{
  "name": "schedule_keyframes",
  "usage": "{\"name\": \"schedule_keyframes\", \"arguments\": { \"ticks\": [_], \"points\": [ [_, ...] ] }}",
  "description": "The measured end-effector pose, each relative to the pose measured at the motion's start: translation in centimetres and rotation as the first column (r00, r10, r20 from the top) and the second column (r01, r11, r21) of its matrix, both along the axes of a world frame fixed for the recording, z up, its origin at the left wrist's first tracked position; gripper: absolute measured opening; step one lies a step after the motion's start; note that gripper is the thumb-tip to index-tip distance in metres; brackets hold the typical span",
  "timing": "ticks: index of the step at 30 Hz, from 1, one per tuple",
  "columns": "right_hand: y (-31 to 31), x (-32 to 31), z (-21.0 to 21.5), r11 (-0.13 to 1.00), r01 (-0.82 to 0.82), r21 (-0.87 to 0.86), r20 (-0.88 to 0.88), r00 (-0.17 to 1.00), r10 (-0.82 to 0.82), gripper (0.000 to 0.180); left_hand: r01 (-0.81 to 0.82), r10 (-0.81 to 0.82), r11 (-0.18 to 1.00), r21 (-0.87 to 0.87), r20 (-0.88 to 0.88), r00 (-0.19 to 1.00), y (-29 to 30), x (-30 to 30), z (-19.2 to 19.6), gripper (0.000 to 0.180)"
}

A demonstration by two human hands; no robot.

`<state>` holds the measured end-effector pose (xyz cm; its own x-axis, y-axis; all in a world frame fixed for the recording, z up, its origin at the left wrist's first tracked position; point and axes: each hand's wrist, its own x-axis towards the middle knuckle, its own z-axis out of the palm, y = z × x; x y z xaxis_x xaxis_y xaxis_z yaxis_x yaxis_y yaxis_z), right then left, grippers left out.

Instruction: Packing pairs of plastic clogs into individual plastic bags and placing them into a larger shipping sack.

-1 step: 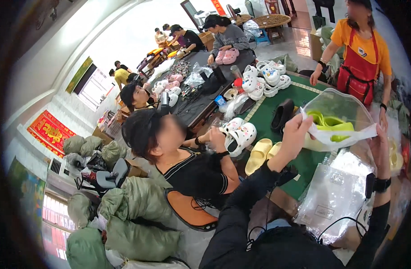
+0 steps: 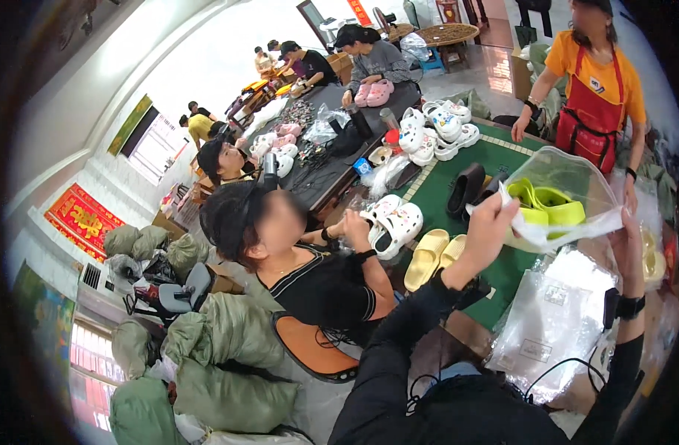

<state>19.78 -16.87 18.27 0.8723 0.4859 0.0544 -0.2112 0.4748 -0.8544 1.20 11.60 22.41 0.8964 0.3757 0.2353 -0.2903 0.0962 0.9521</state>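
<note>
Between my hands a clear plastic bag with a white edge (image 2: 595, 226) is held spread at its mouth. A pair of lime-green shoes (image 2: 565, 213) shows in it, partly covered by the edge. My left hand (image 2: 491, 226) is closed on the bag's left side, thumb and fingers pinching the edge. At the right side, my right hand (image 2: 627, 245) grips the same edge, its fingers partly hidden. Flat clear bags (image 2: 536, 334) lie in a pile below my hands. Beyond my left wrist rest pale yellow slides (image 2: 427, 259).
Dark shoes (image 2: 465, 189) and white clogs (image 2: 447, 130) stand on the green tabletop (image 2: 469, 167). On my left sits a co-worker in black (image 2: 317, 285), close to my arm. Another in a red apron (image 2: 591, 122) stands across. Stuffed green sacks (image 2: 232, 393) line the floor at left.
The lime-green shoes have shifted within the bag and show more fully now. The white edge has shifted slightly. Both my hands keep their hold at nearly the same places.
</note>
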Motion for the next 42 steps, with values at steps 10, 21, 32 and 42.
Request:
{"name": "schedule_keyframes", "arguments": {
  "ticks": [10, 21, 32, 42],
  "points": [
    [-5.0, -2.0, -12.7, 0.927, -0.066, -0.37, -0.275, 0.96, -0.041, 0.04, 0.164, -0.333, 0.926, -0.339, -0.53, 0.78, -7.3, -4.3, -14.1, 0.021],
    [-2.5, -13.0, -15.7, 0.952, -0.307, -0.011, -0.459, 0.847, 0.267, 0.061, 0.447, -0.548, 0.831, -0.331, -0.627, 0.554, -14.8, -2.5, -18.7, 0.021],
    [-0.6, -14.1, -21.7, 0.971, -0.175, -0.164, -0.73, 0.683, 0.0, 0.038, 0.672, -0.547, 0.738, -0.066, -0.642, 0.537, -15.8, -4.5, -21.4, 0.02],
    [0.5, -14.3, -23.9, 0.987, -0.143, -0.079, -0.717, 0.695, 0.043, 0.024, 0.752, -0.641, 0.654, 0.077, -0.471, 0.606, -12.4, -5.5, -19.9, 0.027]
  ]
}}
